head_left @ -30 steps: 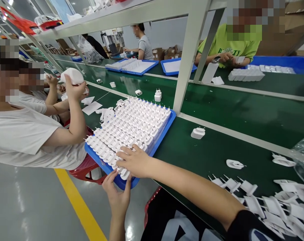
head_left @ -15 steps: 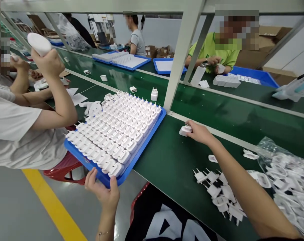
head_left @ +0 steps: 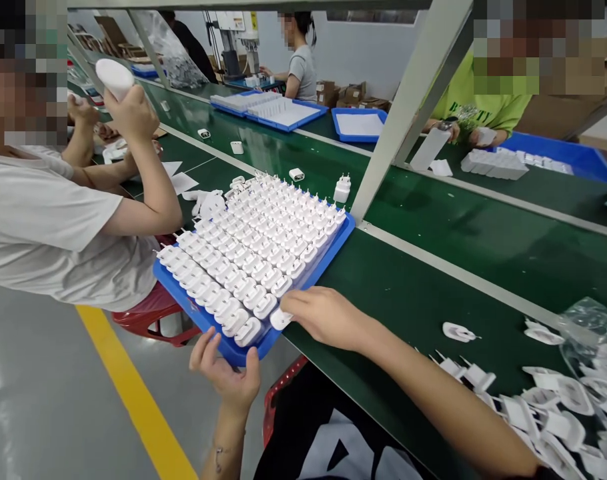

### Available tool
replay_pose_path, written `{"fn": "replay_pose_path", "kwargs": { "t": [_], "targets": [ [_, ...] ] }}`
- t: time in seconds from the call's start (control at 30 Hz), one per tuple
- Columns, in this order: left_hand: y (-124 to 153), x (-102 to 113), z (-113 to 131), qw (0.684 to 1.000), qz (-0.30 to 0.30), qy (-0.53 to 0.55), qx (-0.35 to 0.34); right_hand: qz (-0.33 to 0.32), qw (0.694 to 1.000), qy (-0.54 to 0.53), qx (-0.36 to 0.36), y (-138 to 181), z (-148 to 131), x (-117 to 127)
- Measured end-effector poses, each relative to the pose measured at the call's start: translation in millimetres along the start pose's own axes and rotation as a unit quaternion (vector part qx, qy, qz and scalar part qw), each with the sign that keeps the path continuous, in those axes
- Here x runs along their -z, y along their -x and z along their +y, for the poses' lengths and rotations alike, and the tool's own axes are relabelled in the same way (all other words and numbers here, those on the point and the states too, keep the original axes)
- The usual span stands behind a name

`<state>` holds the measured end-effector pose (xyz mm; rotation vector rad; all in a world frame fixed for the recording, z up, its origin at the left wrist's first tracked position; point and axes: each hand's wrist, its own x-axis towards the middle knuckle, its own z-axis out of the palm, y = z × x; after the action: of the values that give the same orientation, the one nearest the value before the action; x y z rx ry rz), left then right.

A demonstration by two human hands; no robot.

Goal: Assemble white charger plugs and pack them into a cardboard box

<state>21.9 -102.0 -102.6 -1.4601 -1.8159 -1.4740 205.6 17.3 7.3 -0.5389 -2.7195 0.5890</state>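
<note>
My left hand (head_left: 228,373) grips the near corner of a blue tray (head_left: 329,255), thumb at the rim and the other fingers partly hidden. Rows of white plug chargers (head_left: 256,247), most with pins up, fill this tray, which reaches past the bench edge. At the tray's near right side, my right hand (head_left: 333,320) pinches a white plug charger (head_left: 279,320) beside the front rows. Its fingers cover part of the charger; whether it touches the tray is unclear.
Loose white plug pieces (head_left: 548,413) and a clear plastic bag (head_left: 588,323) lie on the right of the green bench (head_left: 398,280). A metal post (head_left: 408,113) rises behind the tray. One charger (head_left: 342,189) stands near it. A co-worker's arm (head_left: 153,193) is close on the left.
My right hand has carried the charger left from the open bench to the tray's near right side. My left hand stays on the corner. The view has turned slightly left.
</note>
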Motion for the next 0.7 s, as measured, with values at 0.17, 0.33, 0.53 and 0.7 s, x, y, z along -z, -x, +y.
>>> {"fn": "replay_pose_path", "kwargs": {
  "t": [0.17,0.33,0.53,0.7],
  "targets": [
    [1,4,12,0.999,-0.037,-0.029,0.006,-0.021,0.996,0.084,0.031,-17,0,-11],
    [-1,-1,14,0.999,-0.046,-0.026,-0.012,-0.017,0.996,0.081,0.030,-11,0,-20],
    [-3,-2,12,0.998,-0.048,-0.039,-0.029,-0.006,0.998,0.047,0.052,-8,1,-41],
    [-4,-4,14,0.997,-0.051,-0.057,-0.028,0.026,0.993,0.090,0.071,-10,4,-47]
  ]
}}
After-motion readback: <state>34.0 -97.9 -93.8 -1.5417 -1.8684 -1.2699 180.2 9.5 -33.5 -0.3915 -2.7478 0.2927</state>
